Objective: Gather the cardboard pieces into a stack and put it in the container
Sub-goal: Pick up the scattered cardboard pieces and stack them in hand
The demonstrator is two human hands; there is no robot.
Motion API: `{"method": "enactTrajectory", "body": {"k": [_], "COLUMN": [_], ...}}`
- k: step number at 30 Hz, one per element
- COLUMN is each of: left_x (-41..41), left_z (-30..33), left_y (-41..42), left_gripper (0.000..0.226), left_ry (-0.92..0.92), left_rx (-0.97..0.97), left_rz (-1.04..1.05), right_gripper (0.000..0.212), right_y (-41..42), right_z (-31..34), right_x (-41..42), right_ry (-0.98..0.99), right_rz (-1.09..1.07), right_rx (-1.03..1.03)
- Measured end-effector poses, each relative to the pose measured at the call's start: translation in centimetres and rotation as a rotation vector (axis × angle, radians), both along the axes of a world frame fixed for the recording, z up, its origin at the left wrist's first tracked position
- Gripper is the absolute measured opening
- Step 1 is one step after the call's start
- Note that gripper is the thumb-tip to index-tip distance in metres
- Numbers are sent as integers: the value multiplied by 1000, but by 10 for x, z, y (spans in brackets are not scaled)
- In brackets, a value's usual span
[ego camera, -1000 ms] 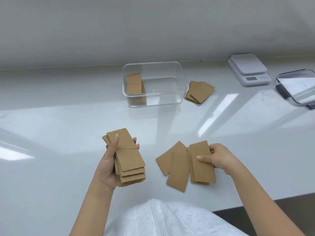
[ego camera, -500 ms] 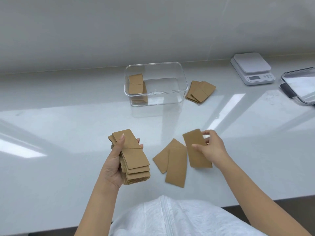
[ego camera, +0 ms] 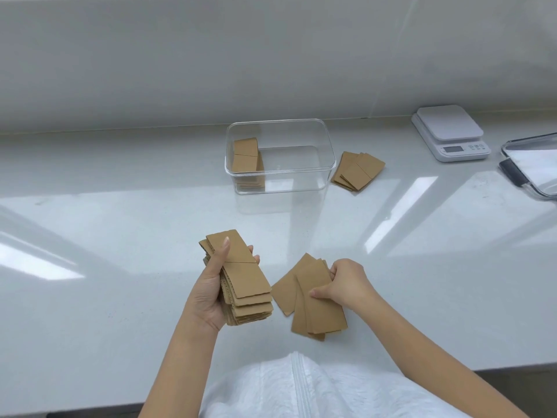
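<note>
The left hand (ego camera: 211,292) is gripping a thick stack (ego camera: 241,282) of cardboard above the counter (ego camera: 120,236) — thumb on top, likely to keep it squared; the right hand (ego camera: 346,285) is pinching several loose pieces (ego camera: 313,300) fanned on the counter, seemingly to add them; the clear container (ego camera: 280,155) is sitting beyond, partly filled.

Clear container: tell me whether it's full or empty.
Neither: partly filled. The lidless clear container holds one cardboard stack against its left wall; the rest of its floor shows bare.
</note>
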State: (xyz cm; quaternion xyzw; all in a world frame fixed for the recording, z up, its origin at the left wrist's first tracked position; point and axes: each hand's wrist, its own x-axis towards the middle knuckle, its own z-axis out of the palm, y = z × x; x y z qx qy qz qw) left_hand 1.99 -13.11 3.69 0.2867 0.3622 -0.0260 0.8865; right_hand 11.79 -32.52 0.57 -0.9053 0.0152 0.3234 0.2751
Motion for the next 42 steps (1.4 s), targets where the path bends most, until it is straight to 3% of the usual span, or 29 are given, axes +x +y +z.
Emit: {"method": "enactTrajectory", "body": {"k": [8, 12, 18, 21, 25, 29, 31, 38, 42], "left_x": [-1, 1, 2, 1, -2, -4, -3, -2, -3], "left_z": [1, 4, 5, 4, 1, -2, -2, -2, -3], "left_y": [-3, 3, 4, 4, 7, 12, 12, 10, 13], "left_gripper": [42, 40, 60, 62, 47, 56, 55, 46, 45], "left_ry": [13, 8, -10, -13, -16, -41, -41, -32, -30], "left_rx": [16, 26, 9, 0, 10, 21, 20, 29, 30], "left_rz": [22, 49, 57, 63, 53, 23, 24, 38, 45], "right_gripper": [54, 28, 30, 35, 30, 53, 58, 56, 41], "right_y": [6, 3, 5, 15, 26, 32, 35, 41, 37], "right_z": [4, 16, 25, 16, -1, 3, 8, 7, 3], "right_x": [12, 33, 37, 26, 19, 14, 10, 11, 18], "right_ry": [-5, 18, 291, 327, 152, -89, -157, -122, -52], "right_rz": [-8, 9, -263, -327, -264, 14, 122, 136, 108], "right_rx": [61, 101, 456, 492, 344, -71, -182, -161, -119]}}
